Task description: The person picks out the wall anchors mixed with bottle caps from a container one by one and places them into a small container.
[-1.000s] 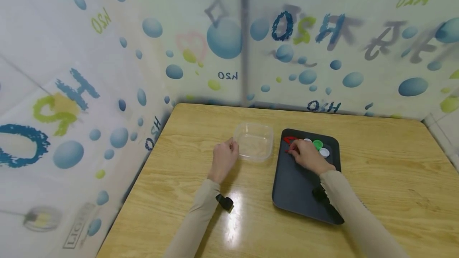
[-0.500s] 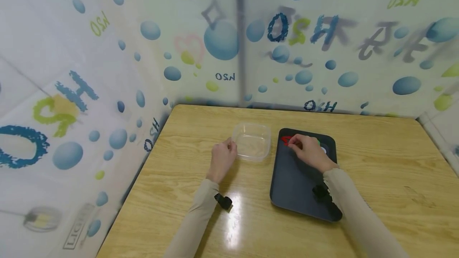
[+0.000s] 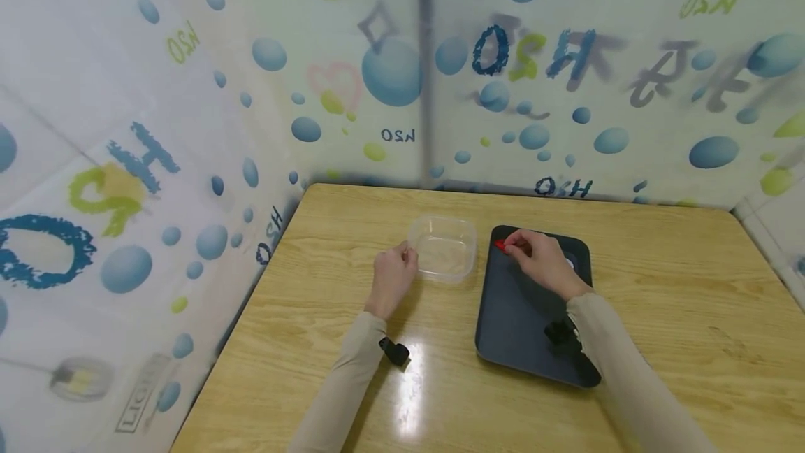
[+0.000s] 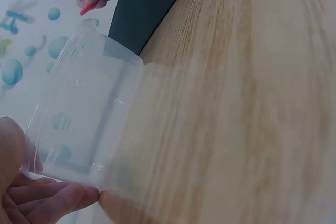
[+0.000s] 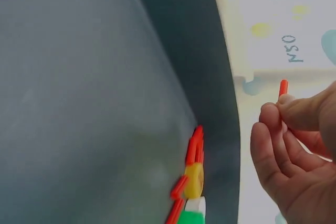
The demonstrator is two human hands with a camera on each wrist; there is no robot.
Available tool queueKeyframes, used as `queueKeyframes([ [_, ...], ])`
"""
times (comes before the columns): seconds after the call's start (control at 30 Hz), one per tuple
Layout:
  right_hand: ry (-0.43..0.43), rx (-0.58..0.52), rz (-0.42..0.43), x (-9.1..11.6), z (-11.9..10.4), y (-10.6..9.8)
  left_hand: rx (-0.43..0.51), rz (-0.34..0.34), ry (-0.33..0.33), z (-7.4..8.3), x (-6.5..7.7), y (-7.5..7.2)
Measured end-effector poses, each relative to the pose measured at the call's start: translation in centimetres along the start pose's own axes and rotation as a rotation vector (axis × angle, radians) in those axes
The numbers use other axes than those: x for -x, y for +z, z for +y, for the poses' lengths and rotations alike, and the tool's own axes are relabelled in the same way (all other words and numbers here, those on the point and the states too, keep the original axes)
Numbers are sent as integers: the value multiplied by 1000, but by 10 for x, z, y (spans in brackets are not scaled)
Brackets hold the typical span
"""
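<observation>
A clear plastic container point(image 3: 473, 247) stands on the table, left of a dark grey tray point(image 3: 522, 341). My left hand point(image 3: 393, 279) pinches its near left corner between thumb and fingers, as the left wrist view shows the container's wall point(image 4: 86, 98) there. Over the tray's far left corner is my right hand point(image 3: 542, 263). Its thumb and fingertips hold a small red stick point(image 5: 283, 87). More red sticks point(image 5: 195, 145) lie in the tray along its wall, beside a yellow cap point(image 5: 194, 179), a white cap point(image 5: 197, 203) and a green cap point(image 5: 191, 217).
The wooden table point(image 3: 679, 285) ends at a patterned wall covering point(image 3: 534, 110) behind and on the left. The raised tray rim stands between the right hand and the container. A small black camera point(image 3: 394, 352) sits on the left wrist, another point(image 3: 560, 331) on the right.
My right hand has risen slightly toward the tray's far left corner, with the red stick between its fingers. It now covers more of the caps. My left hand stays at the container.
</observation>
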State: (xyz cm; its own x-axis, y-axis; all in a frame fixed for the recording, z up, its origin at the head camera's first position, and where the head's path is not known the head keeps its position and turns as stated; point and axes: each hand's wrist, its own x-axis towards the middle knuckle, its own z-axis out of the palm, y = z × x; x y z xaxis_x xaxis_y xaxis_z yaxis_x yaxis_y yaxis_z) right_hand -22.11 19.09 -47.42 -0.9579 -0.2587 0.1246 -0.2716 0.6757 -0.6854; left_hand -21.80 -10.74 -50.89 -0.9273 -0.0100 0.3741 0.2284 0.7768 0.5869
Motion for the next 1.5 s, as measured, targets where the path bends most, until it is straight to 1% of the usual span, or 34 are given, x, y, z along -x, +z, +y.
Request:
queueKeyframes([
  [0.1, 3, -19, -1, -3, -4, 1, -3, 1, 1, -1, 0, 1],
  [0.23, 3, -71, -3, -7, -10, 4, -2, 4, 2, -1, 0, 1],
  [0.3, -5, -90, 4, -9, -12, 6, 1, 3, 4, -1, 0, 0],
  [0.5, -69, -115, 30, -16, -21, 13, 23, -3, 1, -1, 0, 1],
  [0.63, -70, -134, 18, -20, -29, 16, 31, -6, 1, 0, 0, 1],
  [0.87, -100, -118, 9, -28, -38, 23, 29, -21, 6, 3, -1, -1],
  [1.0, -88, -119, -7, -33, -42, 28, 30, -14, 7, 2, 0, -2],
  [1.17, -76, -125, -50, -40, -48, 31, 15, -1, -11, 3, 1, -2],
  [1.37, -100, -105, -67, -47, -54, 35, 8, 8, 7, 3, 1, -1],
  [1.5, -99, -112, -81, -52, -58, 39, 20, 6, -5, 3, 1, -1],
])
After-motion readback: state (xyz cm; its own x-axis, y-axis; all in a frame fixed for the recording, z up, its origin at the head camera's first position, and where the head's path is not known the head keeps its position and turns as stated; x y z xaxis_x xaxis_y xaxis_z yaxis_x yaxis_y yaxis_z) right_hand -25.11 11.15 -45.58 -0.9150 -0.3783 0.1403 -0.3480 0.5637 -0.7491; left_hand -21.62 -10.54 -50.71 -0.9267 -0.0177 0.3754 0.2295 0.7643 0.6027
